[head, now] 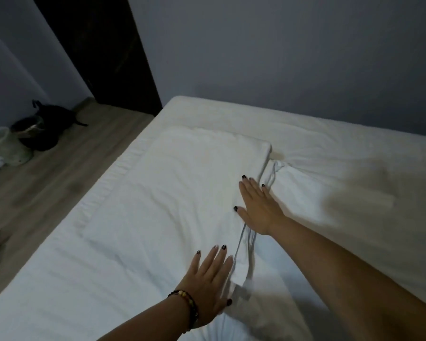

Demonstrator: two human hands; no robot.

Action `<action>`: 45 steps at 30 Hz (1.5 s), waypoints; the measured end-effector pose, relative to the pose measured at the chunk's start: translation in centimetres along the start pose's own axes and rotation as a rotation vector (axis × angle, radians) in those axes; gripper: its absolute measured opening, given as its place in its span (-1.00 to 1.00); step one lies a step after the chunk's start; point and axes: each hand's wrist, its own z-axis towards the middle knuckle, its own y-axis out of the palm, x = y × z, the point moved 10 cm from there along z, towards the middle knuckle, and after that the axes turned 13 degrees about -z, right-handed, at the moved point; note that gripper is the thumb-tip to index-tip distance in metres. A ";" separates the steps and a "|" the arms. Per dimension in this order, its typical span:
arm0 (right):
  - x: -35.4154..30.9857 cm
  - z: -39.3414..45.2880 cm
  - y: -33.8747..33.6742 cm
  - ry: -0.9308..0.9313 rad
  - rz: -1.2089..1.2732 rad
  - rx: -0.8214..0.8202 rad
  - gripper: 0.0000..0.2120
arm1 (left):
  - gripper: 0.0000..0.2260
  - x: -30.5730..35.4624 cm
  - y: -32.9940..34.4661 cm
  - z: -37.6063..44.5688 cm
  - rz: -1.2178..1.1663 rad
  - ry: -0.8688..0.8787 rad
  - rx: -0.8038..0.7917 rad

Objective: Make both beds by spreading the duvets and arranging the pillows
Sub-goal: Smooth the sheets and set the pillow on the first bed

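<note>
Bed (231, 114), white-sheeted, filling most of the view, its far edge against a grey wall (280, 45) and its left edge along a wood floor (59, 173). White duvet (138, 217) spread flat over the left half of the bed, its right-hand edge running as a raised fold down the middle; a second white duvet or pillow (330, 198), blurred, lies just beside that edge on the right, and which of the two it is cannot be told. Dark doorway (103, 45) at upper left. Dark bag (47, 126) and pale round container (12, 148) on the floor near the corner. Right hand (258, 207), grip flat with fingers straight, pressing on the fold, holding nothing. Left hand (207, 279), grip likewise flat and spread, resting on the duvet at the near end of the fold. Beaded bracelet (190, 306) on the left wrist.
</note>
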 end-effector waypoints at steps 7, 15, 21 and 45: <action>-5.5 -11.9 -3.0 0.092 0.014 0.019 -0.33 | -0.27 2.2 -2.5 -11.0 -0.126 -0.144 0.114; -14.0 -30.8 -5.9 0.220 0.248 -0.039 -0.35 | 0.01 8.0 -5.5 -26.9 -0.309 -0.103 0.158; -14.2 -40.9 -8.9 0.348 0.261 -0.015 -0.33 | -0.04 14.1 -8.8 -33.6 -0.305 0.011 0.185; 15.1 -43.6 -2.7 0.553 0.301 -0.086 -0.31 | -0.23 23.5 -10.9 -10.0 -0.310 -0.058 0.133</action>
